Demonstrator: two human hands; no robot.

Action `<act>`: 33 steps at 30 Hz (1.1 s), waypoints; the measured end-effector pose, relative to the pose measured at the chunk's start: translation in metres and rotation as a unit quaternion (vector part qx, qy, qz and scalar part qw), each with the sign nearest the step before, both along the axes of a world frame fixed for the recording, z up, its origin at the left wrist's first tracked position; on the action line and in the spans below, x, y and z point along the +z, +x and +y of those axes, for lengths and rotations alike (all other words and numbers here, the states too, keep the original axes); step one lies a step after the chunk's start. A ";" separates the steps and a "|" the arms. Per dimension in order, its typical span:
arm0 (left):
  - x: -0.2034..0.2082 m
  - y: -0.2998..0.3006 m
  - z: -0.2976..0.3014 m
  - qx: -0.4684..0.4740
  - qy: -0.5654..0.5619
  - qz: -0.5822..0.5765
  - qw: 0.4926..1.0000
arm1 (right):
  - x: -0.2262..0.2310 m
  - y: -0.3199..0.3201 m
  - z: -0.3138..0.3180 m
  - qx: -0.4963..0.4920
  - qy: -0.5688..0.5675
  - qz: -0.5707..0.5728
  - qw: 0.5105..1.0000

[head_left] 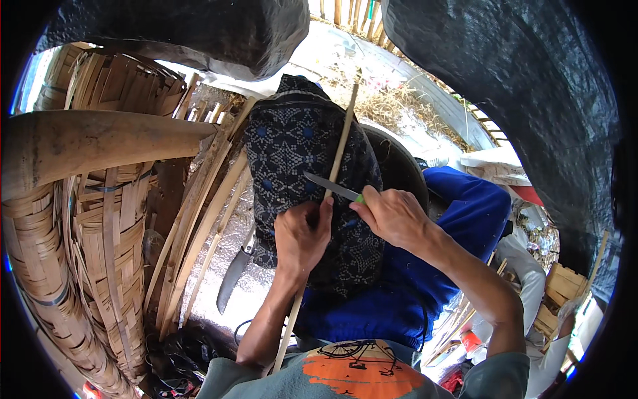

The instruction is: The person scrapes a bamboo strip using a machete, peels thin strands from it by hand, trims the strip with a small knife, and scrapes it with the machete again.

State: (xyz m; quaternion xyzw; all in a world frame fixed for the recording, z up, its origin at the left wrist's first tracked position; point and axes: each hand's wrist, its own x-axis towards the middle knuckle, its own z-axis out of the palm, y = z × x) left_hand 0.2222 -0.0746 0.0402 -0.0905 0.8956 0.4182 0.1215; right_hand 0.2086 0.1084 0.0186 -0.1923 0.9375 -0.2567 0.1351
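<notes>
A long, thin bamboo strip (343, 139) runs from beside my body up across a dark patterned cloth (286, 153) spread over my lap. My left hand (302, 233) is closed around the strip over the cloth, with the thumb pointing up along it. In my right hand (395, 216) is a small knife (329, 185) with a green handle. Its blade points left and crosses the strip just above my left thumb. My right fingers wrap the handle, hiding most of it.
A larger knife (232, 279) with a dark blade lies left of the cloth. Split bamboo pieces (199, 226) lean beside woven bamboo panels (113, 233), and a thick bamboo pole (113, 143) juts in from the left. Black sheeting (512, 80) hangs overhead. A dark round container (399, 159) stands behind the cloth.
</notes>
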 end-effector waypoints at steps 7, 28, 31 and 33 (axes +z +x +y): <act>-0.002 0.002 0.002 -0.004 -0.003 0.019 1.000 | -0.006 -0.005 0.005 -0.018 0.002 -0.004 1.000; 0.011 -0.004 0.001 -0.047 -0.021 0.041 0.998 | 0.002 0.008 0.003 -0.081 -0.140 -0.005 0.987; 0.009 -0.003 -0.001 -0.054 -0.040 0.070 0.995 | 0.001 0.011 0.002 -0.075 -0.123 0.002 0.990; 0.009 -0.003 0.001 -0.070 -0.073 0.089 0.991 | -0.001 0.013 0.002 -0.065 -0.113 0.012 0.991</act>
